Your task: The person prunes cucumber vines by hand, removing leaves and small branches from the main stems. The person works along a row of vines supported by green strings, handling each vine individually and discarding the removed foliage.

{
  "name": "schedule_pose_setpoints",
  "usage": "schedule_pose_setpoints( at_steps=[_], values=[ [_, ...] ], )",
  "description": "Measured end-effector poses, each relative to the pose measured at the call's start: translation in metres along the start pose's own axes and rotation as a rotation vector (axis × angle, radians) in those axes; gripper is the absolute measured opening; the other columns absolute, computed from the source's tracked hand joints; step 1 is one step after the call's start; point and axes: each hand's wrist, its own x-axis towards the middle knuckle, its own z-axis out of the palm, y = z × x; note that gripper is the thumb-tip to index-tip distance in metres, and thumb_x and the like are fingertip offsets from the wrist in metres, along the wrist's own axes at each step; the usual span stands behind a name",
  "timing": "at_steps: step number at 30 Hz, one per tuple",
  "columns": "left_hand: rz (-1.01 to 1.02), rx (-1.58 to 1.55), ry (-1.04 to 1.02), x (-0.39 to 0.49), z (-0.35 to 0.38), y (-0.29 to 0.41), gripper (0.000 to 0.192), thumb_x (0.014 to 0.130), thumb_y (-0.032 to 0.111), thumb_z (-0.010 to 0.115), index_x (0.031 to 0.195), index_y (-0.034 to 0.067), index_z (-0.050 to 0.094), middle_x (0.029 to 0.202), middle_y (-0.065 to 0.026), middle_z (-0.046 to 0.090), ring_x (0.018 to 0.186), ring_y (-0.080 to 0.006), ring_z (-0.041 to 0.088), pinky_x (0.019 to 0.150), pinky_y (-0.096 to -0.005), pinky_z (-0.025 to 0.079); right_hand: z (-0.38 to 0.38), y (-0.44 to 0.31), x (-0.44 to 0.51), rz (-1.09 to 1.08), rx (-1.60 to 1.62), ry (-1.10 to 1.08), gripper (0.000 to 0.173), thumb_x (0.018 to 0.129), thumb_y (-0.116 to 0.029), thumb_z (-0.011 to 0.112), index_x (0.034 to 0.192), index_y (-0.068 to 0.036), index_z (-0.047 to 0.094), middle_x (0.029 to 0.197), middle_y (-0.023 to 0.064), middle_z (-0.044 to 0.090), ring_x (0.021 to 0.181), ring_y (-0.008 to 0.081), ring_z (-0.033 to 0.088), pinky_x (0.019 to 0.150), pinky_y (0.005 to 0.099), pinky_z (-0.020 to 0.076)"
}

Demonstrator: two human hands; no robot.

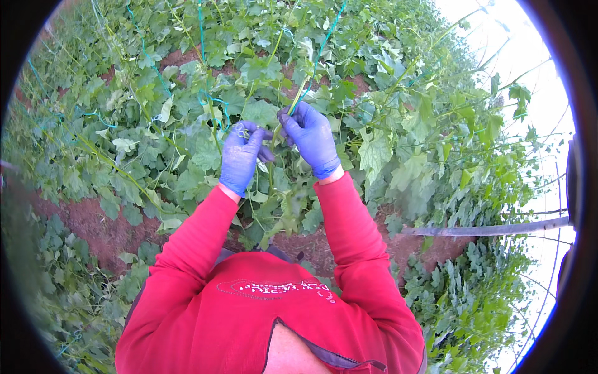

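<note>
Both hands wear blue-purple gloves, dirty at the fingertips. My right hand (312,138) pinches a pale green vine stem (299,96) together with a taut turquoise twine (321,49) that runs upward. Just left of it, my left hand (242,156) has its fingers bent towards the same stem. A thin curled tendril (242,133) lies against the left index finger; whether the fingers grip it is unclear. Below the hands the stem (272,170) drops among lobed green leaves. Another turquoise twine (219,100) hangs loosely around a stem just beyond my left hand.
Dense leafy vines (187,154) spread ahead and to both sides, with more twines (145,51) strung among them. Reddish soil (100,229) shows between the rows. A grey pipe (486,230) reaches in from the right, near a bright translucent wall (537,154).
</note>
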Motion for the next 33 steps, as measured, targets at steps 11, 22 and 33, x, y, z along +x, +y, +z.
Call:
schedule_pose_setpoints(
  at_steps=[11, 22, 33],
  values=[
    [0.158, 0.397, -0.170, 0.045, 0.006, 0.057, 0.024, 0.090, 0.021, 0.066, 0.107, 0.004, 0.068, 0.074, -0.0046, 0.067, 0.054, -0.0095, 0.059, 0.054, -0.0250, 0.047, -0.006, 0.009, 0.013, 0.023, -0.114, -0.035, 0.020, 0.085, -0.018, 0.071, 0.097, -0.002, 0.067, 0.069, 0.0077, 0.065, 0.055, 0.0126, 0.059, 0.054, 0.0295, 0.0486],
    [-0.029, 0.301, -0.178, 0.029, 0.000, 0.034, 0.018, 0.093, 0.012, 0.060, 0.108, 0.002, 0.062, 0.081, -0.0046, 0.067, 0.056, -0.0130, 0.061, 0.052, -0.0254, 0.047, -0.007, 0.000, 0.030, 0.062, 0.217, -0.198, 0.013, 0.094, -0.016, 0.060, 0.093, -0.003, 0.057, 0.070, 0.0017, 0.060, 0.056, 0.0062, 0.052, 0.050, 0.0206, 0.0422],
    [-0.062, 0.340, -0.135, 0.030, 0.006, 0.034, 0.036, 0.091, 0.008, 0.057, 0.126, -0.001, 0.052, 0.083, -0.0100, 0.068, 0.056, -0.0137, 0.062, 0.052, -0.0255, 0.050, -0.018, -0.038, 0.012, -0.071, 0.236, -0.188, 0.023, 0.099, -0.020, 0.053, 0.104, -0.001, 0.064, 0.079, 0.0019, 0.064, 0.056, 0.0053, 0.051, 0.051, 0.0187, 0.0387]
  ],
)
